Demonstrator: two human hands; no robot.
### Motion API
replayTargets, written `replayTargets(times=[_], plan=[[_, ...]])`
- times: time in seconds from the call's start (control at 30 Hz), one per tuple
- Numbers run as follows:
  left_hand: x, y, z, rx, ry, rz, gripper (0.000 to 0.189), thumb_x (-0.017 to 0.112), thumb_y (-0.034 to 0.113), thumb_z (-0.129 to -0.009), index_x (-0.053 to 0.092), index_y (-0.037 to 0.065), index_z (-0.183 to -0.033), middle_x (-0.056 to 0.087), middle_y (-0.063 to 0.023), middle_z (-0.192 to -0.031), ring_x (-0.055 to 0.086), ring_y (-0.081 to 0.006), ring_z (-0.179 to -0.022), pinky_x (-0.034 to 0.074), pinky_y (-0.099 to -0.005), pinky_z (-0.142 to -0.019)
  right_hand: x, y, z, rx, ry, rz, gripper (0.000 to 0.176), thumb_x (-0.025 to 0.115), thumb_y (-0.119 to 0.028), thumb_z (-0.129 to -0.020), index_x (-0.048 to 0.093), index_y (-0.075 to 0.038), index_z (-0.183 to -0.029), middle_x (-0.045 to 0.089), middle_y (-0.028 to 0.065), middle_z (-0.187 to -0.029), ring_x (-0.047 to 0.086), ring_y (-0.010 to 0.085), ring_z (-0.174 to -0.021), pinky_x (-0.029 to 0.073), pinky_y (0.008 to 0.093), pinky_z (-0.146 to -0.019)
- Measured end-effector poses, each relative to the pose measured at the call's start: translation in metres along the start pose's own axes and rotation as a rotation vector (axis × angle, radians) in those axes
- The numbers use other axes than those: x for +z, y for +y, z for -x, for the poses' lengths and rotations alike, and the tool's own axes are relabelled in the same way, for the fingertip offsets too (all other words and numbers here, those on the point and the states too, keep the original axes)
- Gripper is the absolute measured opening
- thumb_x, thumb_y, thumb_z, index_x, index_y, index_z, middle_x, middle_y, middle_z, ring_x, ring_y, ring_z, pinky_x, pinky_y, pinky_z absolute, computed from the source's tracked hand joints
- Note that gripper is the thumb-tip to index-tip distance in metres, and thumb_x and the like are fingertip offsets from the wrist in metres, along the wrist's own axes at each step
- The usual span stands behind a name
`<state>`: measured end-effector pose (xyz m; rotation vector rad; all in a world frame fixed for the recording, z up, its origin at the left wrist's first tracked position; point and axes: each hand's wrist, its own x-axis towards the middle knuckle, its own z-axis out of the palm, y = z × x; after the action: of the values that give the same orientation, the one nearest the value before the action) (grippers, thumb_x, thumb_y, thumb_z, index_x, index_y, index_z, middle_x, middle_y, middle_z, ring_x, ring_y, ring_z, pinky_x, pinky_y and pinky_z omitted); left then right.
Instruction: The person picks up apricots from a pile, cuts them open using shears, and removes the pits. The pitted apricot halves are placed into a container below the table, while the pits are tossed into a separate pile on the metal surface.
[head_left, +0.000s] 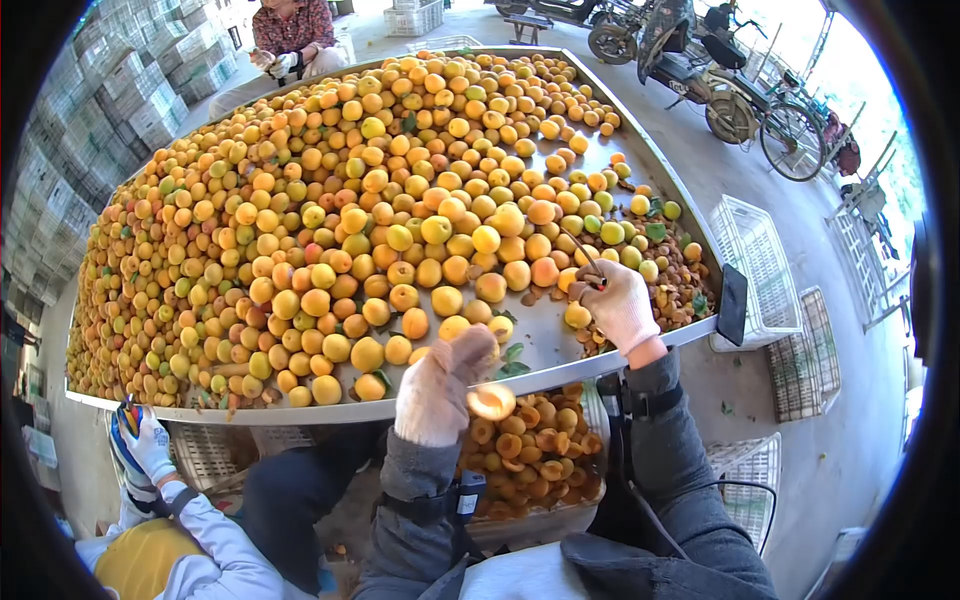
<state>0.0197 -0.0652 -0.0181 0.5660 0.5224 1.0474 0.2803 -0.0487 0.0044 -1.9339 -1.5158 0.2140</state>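
My left hand (445, 385), in a pale work glove, hovers over the near rim of the table with its fingers curled together; what they may hold is hidden. Right below those fingers is an apricot half (491, 401), cut face showing. Above a crate (560, 518) full of halved apricots (530, 450), the half overlaps its far edge in this view. My gloved right hand (615, 305) is closed on a thin pointed tool (580, 250) that slants up and left. Beside it lie whole apricots (515, 274) and a heap of brown pits (675, 285).
Apricots cover most of the metal-rimmed table (560, 375). A dark phone-like slab (733, 305) sits at its right corner. White crates (750, 260) stand to the right. One gloved co-worker (150, 445) is at the lower left, another person (295, 40) across the table. Motorbikes (690, 70) stand behind.
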Motion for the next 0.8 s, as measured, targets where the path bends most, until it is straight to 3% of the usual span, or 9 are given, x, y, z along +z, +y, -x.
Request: replayTargets(times=[0.03,0.1,0.17,0.27,0.37,0.43,0.53,0.63,0.8], plan=[[-0.008,-0.004,-0.006,0.040,0.036,-0.018,0.040,0.041,0.028,-0.101,0.054,-0.001,-0.124,0.062,-0.0134,-0.119,0.056,-0.0279,-0.115,0.042,-0.0443,-0.102,-0.001,0.010,-0.003,0.033,-0.040,0.075,0.028,0.077,-0.022,-0.074,0.069,-0.003,-0.094,0.067,0.0179,-0.080,0.065,0.0310,-0.073,0.051,0.0363,-0.069],[-0.019,-0.004,-0.011,0.119,-0.038,0.178,0.039,0.041,0.027,-0.101,0.054,-0.001,-0.125,0.063,-0.0120,-0.118,0.058,-0.0271,-0.111,0.044,-0.0440,-0.098,-0.001,0.020,-0.001,0.051,-0.256,0.196,0.024,0.070,-0.023,-0.076,0.069,-0.007,-0.094,0.067,0.0160,-0.083,0.066,0.0324,-0.084,0.052,0.0409,-0.076],[-0.016,-0.004,-0.010,0.116,0.023,0.172,0.038,0.043,0.027,-0.101,0.054,0.000,-0.126,0.063,-0.0113,-0.116,0.059,-0.0267,-0.109,0.046,-0.0432,-0.096,0.012,0.022,0.003,0.040,-0.411,0.489,0.023,0.065,-0.020,-0.078,0.069,-0.012,-0.100,0.068,0.0139,-0.103,0.065,0.0330,-0.095,0.052,0.0404,-0.083],[-0.011,-0.007,-0.009,0.077,0.100,0.098,0.038,0.044,0.027,-0.100,0.055,0.001,-0.126,0.065,-0.0105,-0.113,0.062,-0.0258,-0.103,0.049,-0.0412,-0.092,0.013,0.019,0.005,0.024,-0.400,0.509,0.029,0.070,-0.017,-0.077,0.069,-0.011,-0.105,0.067,0.0128,-0.106,0.066,0.0294,-0.096,0.052,0.0370,-0.083],[0.000,-0.009,-0.009,0.014,0.181,-0.015,0.038,0.045,0.029,-0.100,0.056,0.001,-0.124,0.066,-0.0113,-0.110,0.065,-0.0253,-0.097,0.052,-0.0393,-0.088,-0.003,-0.015,0.013,0.217,-0.528,-0.542,0.046,0.080,-0.007,-0.071,0.065,-0.003,-0.114,0.068,0.0050,-0.099,0.062,0.0108,-0.089,0.051,0.0263,-0.081],[0.002,-0.011,-0.011,-0.192,0.175,0.009,0.041,0.042,0.029,-0.101,0.051,0.000,-0.129,0.063,-0.0138,-0.117,0.063,-0.0259,-0.101,0.052,-0.0403,-0.087,-0.012,-0.045,0.022,0.120,-0.576,-0.681,0.045,0.078,-0.002,-0.072,0.063,-0.001,-0.114,0.066,0.0043,-0.101,0.062,0.0109,-0.088,0.051,0.0251,-0.079],[0.029,-0.008,-0.006,-0.186,0.023,0.079,0.046,0.041,0.034,-0.102,0.046,-0.001,-0.133,0.060,-0.0142,-0.121,0.062,-0.0259,-0.105,0.052,-0.0434,-0.090,-0.006,-0.069,0.031,0.212,-0.696,-0.838,0.046,0.079,-0.006,-0.074,0.062,0.000,-0.117,0.066,0.0037,-0.101,0.061,0.0105,-0.090,0.050,0.0255,-0.080],[0.021,-0.011,-0.006,-0.129,-0.088,0.216,0.045,0.045,0.033,-0.102,0.045,-0.001,-0.132,0.060,-0.0138,-0.120,0.062,-0.0261,-0.108,0.052,-0.0440,-0.093,0.014,-0.065,0.036,-0.241,-0.396,-0.549,0.041,0.082,-0.011,-0.071,0.068,-0.005,-0.109,0.064,0.0071,-0.092,0.063,0.0189,-0.083,0.050,0.0294,-0.076],[0.004,-0.014,-0.009,0.072,-0.073,0.171,0.051,0.059,0.034,-0.095,0.047,0.001,-0.131,0.058,-0.0127,-0.119,0.061,-0.0250,-0.105,0.049,-0.0440,-0.095,0.009,-0.070,0.057,-0.060,-0.340,-0.494,0.026,0.075,-0.011,-0.076,0.069,-0.005,-0.101,0.064,0.0130,-0.083,0.064,0.0208,-0.074,0.050,0.0318,-0.069]])
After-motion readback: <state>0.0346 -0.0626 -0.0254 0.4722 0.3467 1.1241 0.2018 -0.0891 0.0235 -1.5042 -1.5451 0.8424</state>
